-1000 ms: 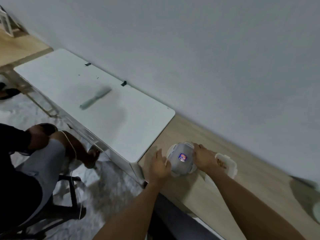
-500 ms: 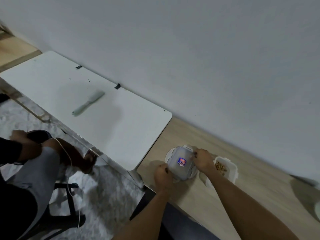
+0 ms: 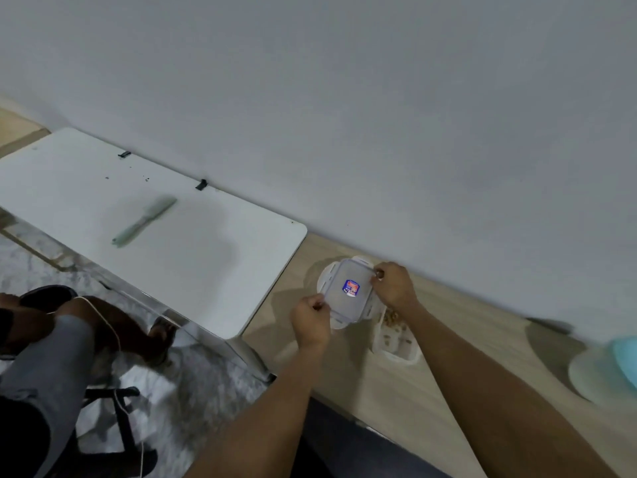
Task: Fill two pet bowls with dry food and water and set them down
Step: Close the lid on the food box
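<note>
L hand (image 3: pixel 310 322) now grips lid (image 3: pixel 348 300); kibble tub (image 3: pixel 396 343) beside bowl (image 3: pixel 324 277).

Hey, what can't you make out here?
Head view:
Round white bowl: contents hidden under the clear rectangular lid.
Clear plastic food box: partly behind the right forearm, blurred.
Pale teal round object: cut by the right edge.
Pale green long tool: too blurred to identify.
</note>
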